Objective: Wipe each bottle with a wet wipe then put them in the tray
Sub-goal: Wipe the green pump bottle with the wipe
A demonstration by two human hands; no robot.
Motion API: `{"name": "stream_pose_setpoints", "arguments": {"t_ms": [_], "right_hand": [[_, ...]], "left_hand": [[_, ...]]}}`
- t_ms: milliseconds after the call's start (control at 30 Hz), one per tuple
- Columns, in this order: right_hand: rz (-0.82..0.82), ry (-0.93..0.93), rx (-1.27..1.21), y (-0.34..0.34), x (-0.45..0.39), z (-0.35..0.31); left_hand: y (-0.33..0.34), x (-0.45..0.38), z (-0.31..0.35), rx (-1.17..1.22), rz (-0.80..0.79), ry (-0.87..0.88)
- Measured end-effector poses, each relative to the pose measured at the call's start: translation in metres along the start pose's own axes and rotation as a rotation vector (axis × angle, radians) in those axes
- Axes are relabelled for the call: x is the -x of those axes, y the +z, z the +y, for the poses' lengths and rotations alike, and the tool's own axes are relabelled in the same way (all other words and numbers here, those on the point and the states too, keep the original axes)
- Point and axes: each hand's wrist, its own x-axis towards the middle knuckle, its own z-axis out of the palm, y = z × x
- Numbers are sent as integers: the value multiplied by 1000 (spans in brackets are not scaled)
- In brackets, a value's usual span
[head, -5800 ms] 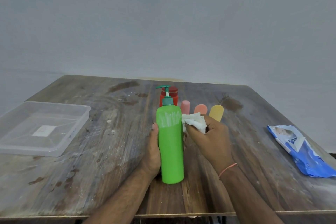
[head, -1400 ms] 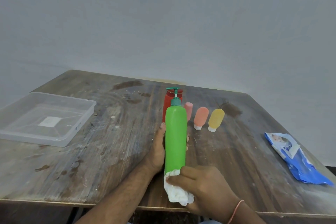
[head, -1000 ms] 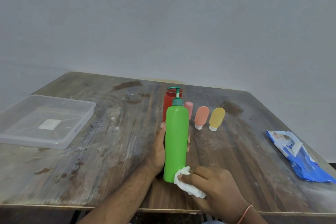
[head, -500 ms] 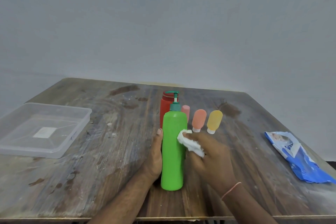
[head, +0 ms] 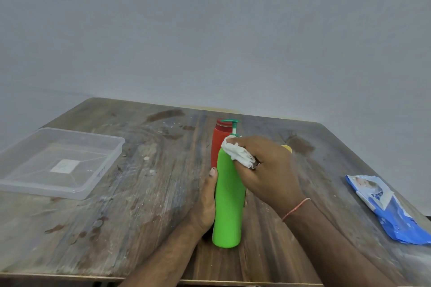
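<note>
A tall green pump bottle (head: 227, 202) stands upright near the table's front middle. My left hand (head: 205, 202) grips its left side, thumb pointing up. My right hand (head: 265, 170) holds a crumpled white wet wipe (head: 236, 155) against the bottle's shoulder, just under the green pump head. Right behind stands a red bottle (head: 217, 144), partly hidden. The tip of a yellow bottle (head: 286, 148) shows past my right hand, which hides the other small bottles. A clear plastic tray (head: 102, 170) lies at the left with nothing in it.
A blue and white wet wipe pack (head: 387, 207) lies near the table's right edge. The worn wooden table (head: 144, 193) ends close to me at the front. A plain grey wall rises behind it.
My right hand has carried the wipe up the green bottle, from its base a second ago to its shoulder now. My left hand keeps its grip on the bottle.
</note>
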Motion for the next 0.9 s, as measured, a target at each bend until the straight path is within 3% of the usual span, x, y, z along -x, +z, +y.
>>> {"name": "stream_pose_setpoints", "arguments": {"t_ms": [133, 400, 567, 733, 900], "right_hand": [[-33, 20, -61, -2, 6, 4], [167, 526, -482, 9, 88, 10], [146, 834, -589, 10, 131, 11], [193, 873, -639, 9, 136, 11], [87, 855, -606, 13, 138, 14]], "left_hand": [[0, 0, -2, 31, -6, -31], [0, -6, 0, 14, 93, -43], [-4, -9, 0, 21, 74, -73], [-2, -6, 7, 189, 104, -87], [-6, -9, 11, 158, 320, 42]]}}
